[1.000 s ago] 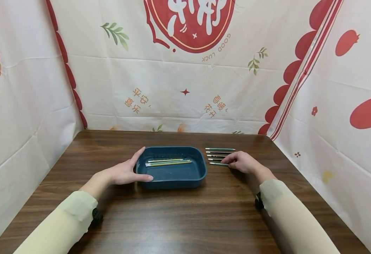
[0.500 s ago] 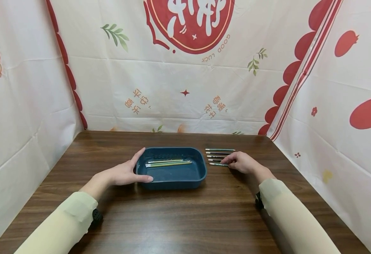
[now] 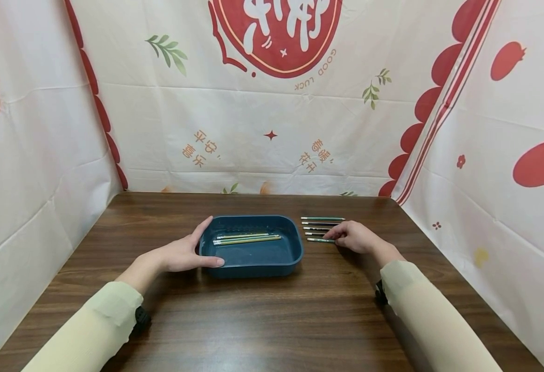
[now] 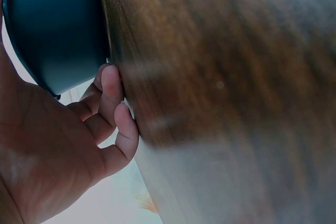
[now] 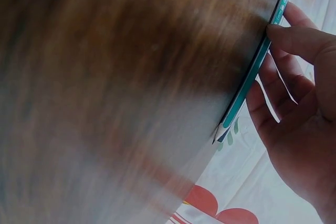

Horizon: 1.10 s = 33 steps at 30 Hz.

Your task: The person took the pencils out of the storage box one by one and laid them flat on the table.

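Note:
My left hand [image 3: 179, 254] grips the left end of a dark blue plastic box [image 3: 253, 270], thumb along the front rim and forefinger at the back corner. In the left wrist view, the lower fingers [image 4: 111, 85] bend beside the box's end wall, close to the table. Inside the box lie several pencils [image 3: 248, 239], side by side. Right of it, my right hand [image 3: 358, 238] pinches the nearest pencil of a row, a green pencil [image 5: 247, 85], between thumb and fingers. Its sharpened tip points toward the right; it lies close over the tabletop.
Several other pencils [image 3: 323, 218] lie parallel behind the held one, their white ends toward the box. The brown wooden table [image 3: 262, 320] meets a printed cloth [image 3: 272, 113] at the back. Cloth also hangs along both sides.

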Available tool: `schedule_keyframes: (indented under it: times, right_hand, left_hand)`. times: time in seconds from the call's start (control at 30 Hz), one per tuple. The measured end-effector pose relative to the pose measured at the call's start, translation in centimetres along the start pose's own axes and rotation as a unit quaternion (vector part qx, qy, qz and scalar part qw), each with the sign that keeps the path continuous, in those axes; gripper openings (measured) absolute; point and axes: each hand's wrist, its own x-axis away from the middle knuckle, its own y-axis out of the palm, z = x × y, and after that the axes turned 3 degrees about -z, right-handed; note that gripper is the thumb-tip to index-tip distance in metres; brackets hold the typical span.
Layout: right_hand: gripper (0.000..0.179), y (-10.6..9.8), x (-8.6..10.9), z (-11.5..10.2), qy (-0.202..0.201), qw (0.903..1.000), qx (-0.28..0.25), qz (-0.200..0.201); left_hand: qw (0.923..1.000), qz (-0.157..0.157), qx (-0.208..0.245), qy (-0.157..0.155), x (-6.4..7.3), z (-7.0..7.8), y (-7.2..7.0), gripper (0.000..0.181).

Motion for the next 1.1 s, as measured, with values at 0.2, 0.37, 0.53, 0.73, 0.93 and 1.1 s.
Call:
schedule_keyframes:
  times: [0.2, 0.37, 0.53, 0.73, 0.93, 1.1]
  right_hand:
    - [0.031, 0.0, 0.0, 0.1, 0.001, 1.0, -0.003, -0.002]
    - [0.03, 0.0, 0.2, -0.1, -0.002, 0.9999, -0.01, -0.002]
    - [0.03, -0.4, 0.6, -0.6, -0.013, 0.9996, -0.021, 0.009]
    - [0.031, -0.6, 0.9, -1.6, -0.015, 0.999, -0.033, 0.026]
    - [0.029, -0.3, 0.9, -3.1, -0.03, 0.9984, -0.036, 0.032]
    - [0.032, 0.2, 0.8, -5.2, -0.037, 0.9976, -0.049, 0.03]
  left_hand:
    - [1.0, 0.001, -0.004, 0.0, 0.0, 0.0, 0.0, 0.131]
    - [1.0, 0.001, -0.003, 0.001, 0.0, 0.1, 0.0, 0.131]
    - [1.0, 0.001, -0.003, 0.003, 0.0, 0.1, 0.0, 0.131]
    - [1.0, 0.002, -0.005, 0.004, -0.1, -0.1, 0.0, 0.131]
    - [1.0, 0.002, -0.001, 0.004, -0.1, -0.2, 0.0, 0.132]
    - [1.0, 0.003, 0.0, 0.004, 0.0, -0.2, 0.0, 0.132]
